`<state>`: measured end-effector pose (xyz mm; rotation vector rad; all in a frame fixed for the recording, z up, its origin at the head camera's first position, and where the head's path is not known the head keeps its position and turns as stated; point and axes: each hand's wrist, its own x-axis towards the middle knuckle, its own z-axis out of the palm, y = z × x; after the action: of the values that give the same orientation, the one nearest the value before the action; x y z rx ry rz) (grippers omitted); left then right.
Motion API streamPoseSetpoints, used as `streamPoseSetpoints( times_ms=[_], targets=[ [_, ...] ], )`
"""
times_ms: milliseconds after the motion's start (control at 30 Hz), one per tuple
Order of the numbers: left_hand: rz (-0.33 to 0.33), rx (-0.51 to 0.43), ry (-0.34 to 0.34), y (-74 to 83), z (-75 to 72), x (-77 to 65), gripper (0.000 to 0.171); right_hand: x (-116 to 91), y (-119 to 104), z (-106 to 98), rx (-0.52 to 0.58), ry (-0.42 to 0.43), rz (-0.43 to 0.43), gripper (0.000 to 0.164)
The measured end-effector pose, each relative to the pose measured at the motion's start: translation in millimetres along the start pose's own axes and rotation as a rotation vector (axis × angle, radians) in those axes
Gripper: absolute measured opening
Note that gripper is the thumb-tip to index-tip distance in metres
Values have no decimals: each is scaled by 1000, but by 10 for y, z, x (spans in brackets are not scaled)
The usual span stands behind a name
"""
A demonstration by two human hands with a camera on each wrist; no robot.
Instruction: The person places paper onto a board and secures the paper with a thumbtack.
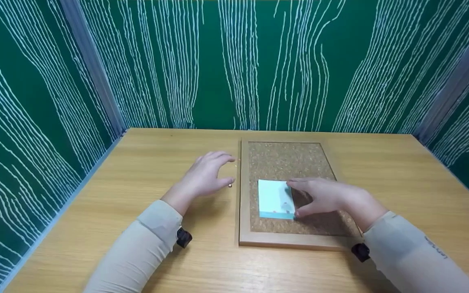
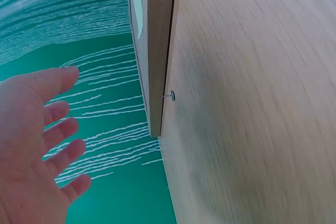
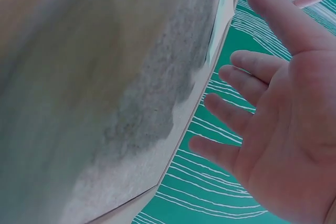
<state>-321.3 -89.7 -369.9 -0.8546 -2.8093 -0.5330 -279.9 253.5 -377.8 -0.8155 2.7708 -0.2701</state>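
A cork board [image 1: 287,160] in a wooden frame lies flat on the table. On its cork rests a pale sheet of paper [image 1: 273,197] with a turquoise strip along the near edge and small printed marks. My right hand [image 1: 326,197] is over the board, its fingertips and thumb spread along the paper's right edge; its fingers look relaxed in the right wrist view. Left of the frame, my left hand [image 1: 206,175] hovers over the table with loosely bent fingers and nothing in them. A small pin [image 2: 172,95] lies on the table beside the frame, near the left thumb.
The wooden table [image 1: 145,171] extends around the board on all sides. Green walls [image 1: 208,81] with white wavy lines enclose its back and sides, with grey posts [image 1: 96,69] at the corners.
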Motion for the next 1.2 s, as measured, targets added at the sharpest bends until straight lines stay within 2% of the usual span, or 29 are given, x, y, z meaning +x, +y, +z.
streamPoseSetpoints(
  times_ms=[267,500,767,1000,1200],
  targets=[
    [-40,-10,-7,-7,-15,-14,53,51,-22,31,0,-53,47,90],
    [-76,-9,2,-2,-47,7,53,74,-56,34,-22,-67,82,88],
    [-100,-7,15,-60,-77,102,52,104,-96,27,-19,-89,114,87],
    [-204,-44,-50,-93,-35,174,47,132,-74,36,-7,-103,92,86],
    [-260,-65,-128,-77,54,228,39,120,-72,26,12,-107,105,85]
  ],
)
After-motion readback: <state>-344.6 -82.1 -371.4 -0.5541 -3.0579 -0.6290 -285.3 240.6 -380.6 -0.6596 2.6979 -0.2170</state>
